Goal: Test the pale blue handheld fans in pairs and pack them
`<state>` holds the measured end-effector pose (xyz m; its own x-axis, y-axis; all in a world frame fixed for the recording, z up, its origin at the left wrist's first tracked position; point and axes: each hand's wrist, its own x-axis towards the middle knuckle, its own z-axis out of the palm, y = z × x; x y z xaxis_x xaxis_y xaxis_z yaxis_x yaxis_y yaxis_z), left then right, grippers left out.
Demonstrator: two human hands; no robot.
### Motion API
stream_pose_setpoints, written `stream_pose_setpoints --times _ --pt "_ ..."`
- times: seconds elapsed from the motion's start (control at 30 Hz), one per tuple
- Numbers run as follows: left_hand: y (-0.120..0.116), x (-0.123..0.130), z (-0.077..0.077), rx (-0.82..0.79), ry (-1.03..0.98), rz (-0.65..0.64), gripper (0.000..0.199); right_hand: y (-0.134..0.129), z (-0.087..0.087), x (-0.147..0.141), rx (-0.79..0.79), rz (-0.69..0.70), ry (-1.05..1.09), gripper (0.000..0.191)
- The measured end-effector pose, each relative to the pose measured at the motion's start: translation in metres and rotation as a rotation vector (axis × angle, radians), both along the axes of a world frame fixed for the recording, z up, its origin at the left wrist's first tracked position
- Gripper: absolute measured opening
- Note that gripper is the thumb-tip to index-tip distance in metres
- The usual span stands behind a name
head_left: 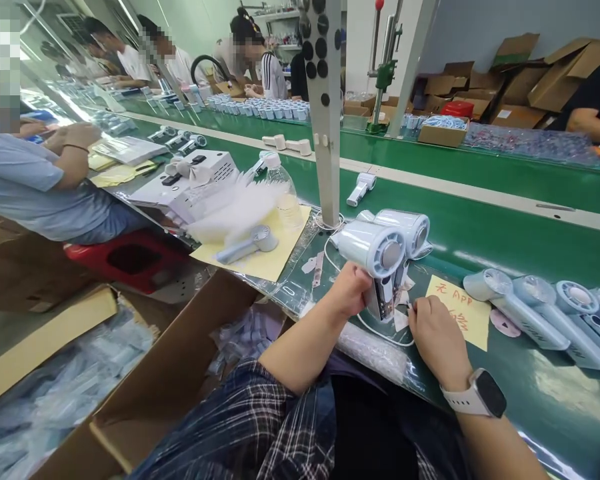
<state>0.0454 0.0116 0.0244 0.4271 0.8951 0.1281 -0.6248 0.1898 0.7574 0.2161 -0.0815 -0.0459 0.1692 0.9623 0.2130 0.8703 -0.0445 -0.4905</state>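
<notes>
My left hand (351,291) is closed around the handle side of a light blue handheld fan (373,250), which stands upright with its round head facing right. Its handle shows a dark panel with small parts; whether it is opened up I cannot tell. Close behind it is a second fan (416,230) of the same kind. My right hand (437,333), wearing a watch (489,393) at the wrist, has its fingertips pinched beside the handle. A small dark tip shows there, too small to name. A white cable (380,335) loops below the fan.
Several light blue fans (540,313) lie in a row at right, beside a handwritten yellow note (467,310). A metal post (325,133) rises behind my fan. Another fan (253,244) rests on yellow paper (287,257). Cardboard boxes (180,333) stand below left. Co-workers sit along the line.
</notes>
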Motion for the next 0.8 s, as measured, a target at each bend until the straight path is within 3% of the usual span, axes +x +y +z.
stream_pose_setpoints --times 0.07,0.23,0.37,0.47,0.67,0.8 --pt "0.003 -0.004 0.001 -0.033 -0.032 -0.066 0.086 -0.010 0.011 -0.004 -0.040 0.024 0.133 0.022" --pt "0.008 -0.004 0.006 -0.145 -0.140 -0.162 0.087 -0.031 0.048 -0.031 -0.336 0.131 0.942 0.057" --pt "0.007 -0.001 0.009 -0.175 -0.147 -0.164 0.090 -0.029 0.061 -0.056 -0.236 0.082 0.960 0.061" --pt "0.005 0.000 0.006 -0.163 -0.150 -0.175 0.091 -0.028 0.057 -0.063 -0.143 0.101 0.930 0.060" --pt "0.003 0.000 -0.001 -0.183 -0.131 -0.139 0.092 -0.035 0.050 -0.061 -0.130 0.154 0.904 0.055" --pt "0.001 0.006 -0.004 -0.166 -0.072 -0.063 0.093 -0.037 0.047 -0.077 0.002 0.053 1.098 0.044"
